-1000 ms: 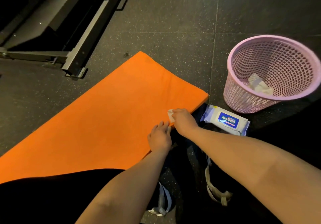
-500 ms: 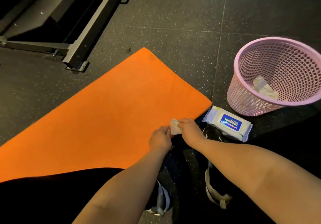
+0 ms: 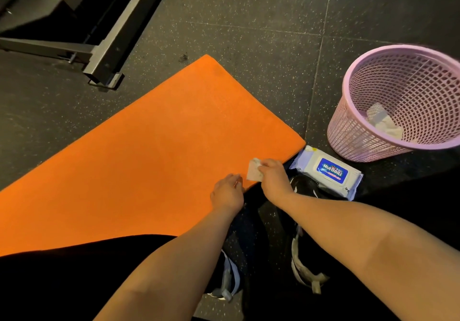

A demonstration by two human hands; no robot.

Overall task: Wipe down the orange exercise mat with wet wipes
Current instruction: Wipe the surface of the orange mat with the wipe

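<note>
At the near right corner of the orange exercise mat (image 3: 149, 158), flat on the floor (image 3: 249, 9), your right hand (image 3: 272, 178) pinches a folded wet wipe (image 3: 254, 172) by its right edge. Your left hand (image 3: 227, 193) sits beside it with fingers bent, and I cannot tell whether it holds anything. The wipe looks limp, light and damp, so press it flat under your fingers; the mat looks soft and should give slightly.

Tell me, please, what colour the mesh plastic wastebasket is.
The mesh plastic wastebasket is pale pink, best in the head view.
</note>
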